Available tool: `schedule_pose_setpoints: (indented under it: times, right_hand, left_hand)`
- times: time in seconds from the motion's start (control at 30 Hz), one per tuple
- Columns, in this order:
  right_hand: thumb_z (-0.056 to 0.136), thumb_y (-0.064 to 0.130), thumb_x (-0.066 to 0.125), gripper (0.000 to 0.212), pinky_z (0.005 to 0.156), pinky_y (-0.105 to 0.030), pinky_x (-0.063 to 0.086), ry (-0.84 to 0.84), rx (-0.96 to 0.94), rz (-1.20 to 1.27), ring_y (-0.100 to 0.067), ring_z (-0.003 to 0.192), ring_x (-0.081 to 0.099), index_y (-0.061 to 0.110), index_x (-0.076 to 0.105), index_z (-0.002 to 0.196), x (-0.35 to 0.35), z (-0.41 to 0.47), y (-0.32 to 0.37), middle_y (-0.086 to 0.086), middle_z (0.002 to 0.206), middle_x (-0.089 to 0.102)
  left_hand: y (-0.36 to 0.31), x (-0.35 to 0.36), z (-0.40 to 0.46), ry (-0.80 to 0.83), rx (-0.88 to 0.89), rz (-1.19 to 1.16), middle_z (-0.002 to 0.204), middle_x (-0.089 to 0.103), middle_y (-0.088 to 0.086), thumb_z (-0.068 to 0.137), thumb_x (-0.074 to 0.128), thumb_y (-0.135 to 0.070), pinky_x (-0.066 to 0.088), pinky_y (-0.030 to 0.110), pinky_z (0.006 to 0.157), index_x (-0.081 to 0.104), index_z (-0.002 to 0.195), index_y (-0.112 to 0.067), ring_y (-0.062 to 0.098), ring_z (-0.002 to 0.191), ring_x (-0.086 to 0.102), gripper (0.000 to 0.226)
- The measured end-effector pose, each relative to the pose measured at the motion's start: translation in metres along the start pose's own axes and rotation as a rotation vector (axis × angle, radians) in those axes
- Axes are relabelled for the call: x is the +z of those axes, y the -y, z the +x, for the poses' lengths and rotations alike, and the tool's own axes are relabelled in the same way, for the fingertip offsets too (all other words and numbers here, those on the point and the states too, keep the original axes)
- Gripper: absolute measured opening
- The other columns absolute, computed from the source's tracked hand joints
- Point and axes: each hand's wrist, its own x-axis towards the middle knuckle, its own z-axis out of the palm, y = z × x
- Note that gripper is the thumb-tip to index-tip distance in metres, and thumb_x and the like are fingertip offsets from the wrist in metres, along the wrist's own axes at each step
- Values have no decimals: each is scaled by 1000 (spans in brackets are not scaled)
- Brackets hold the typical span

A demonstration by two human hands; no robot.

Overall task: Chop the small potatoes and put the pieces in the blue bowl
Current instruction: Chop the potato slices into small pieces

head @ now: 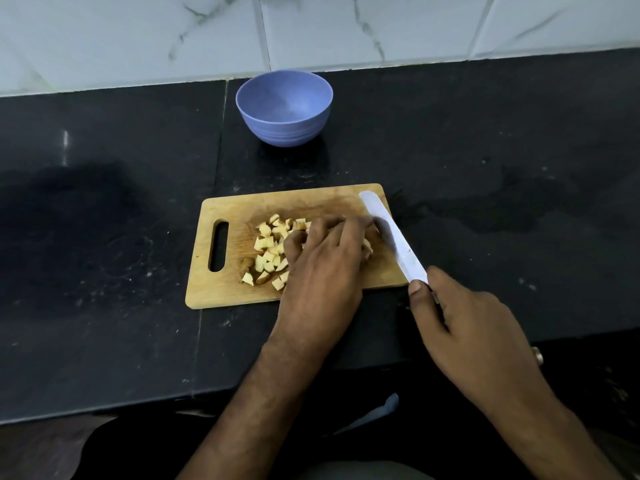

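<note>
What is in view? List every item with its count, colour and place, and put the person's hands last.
cutting board: one, light wood, middle of the counter, handle slot at its left end
potato pieces: many, pale with brown skin, heaped on the board
knife: one, silver blade, lying across the board's right end
blue bowl: one, blue, behind the board near the wall, nothing visible inside
counter: one, black stone
wall tiles: white, veined, behind the counter
left hand: on the potato pieces
right hand: gripping the knife handle
</note>
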Motion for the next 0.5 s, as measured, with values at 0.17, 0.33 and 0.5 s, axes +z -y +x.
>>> schedule_pose_setpoints:
  times: [0.17,0.33,0.5]
  right_hand:
    - [98,45,32,23,39,-17,23,51,-19,-121,-9,37,44,30,32,80,-5,-12,10,3,48,46]
    - [99,49,25,20,46,-17,40,147,30,-92,-7,45,53,35,32,86,-7,-25,18,4,56,51]
    - [100,49,19,20,46,-18,35,193,55,-121,-7,50,51,34,27,90,-11,-33,24,4,61,53]
  left_hand:
    - [4,-3,-1,-63,-83,-45,103,65,-13,95,63,-22,23,35,91,54,103,-26,12,107,47,12]
    - [7,-6,-3,-75,-102,-31,97,64,-13,93,67,-29,22,35,92,68,103,-29,13,108,48,10]
    - [6,-6,-5,-79,-101,-60,93,63,-13,91,67,-26,25,37,91,68,100,-27,14,106,48,10]
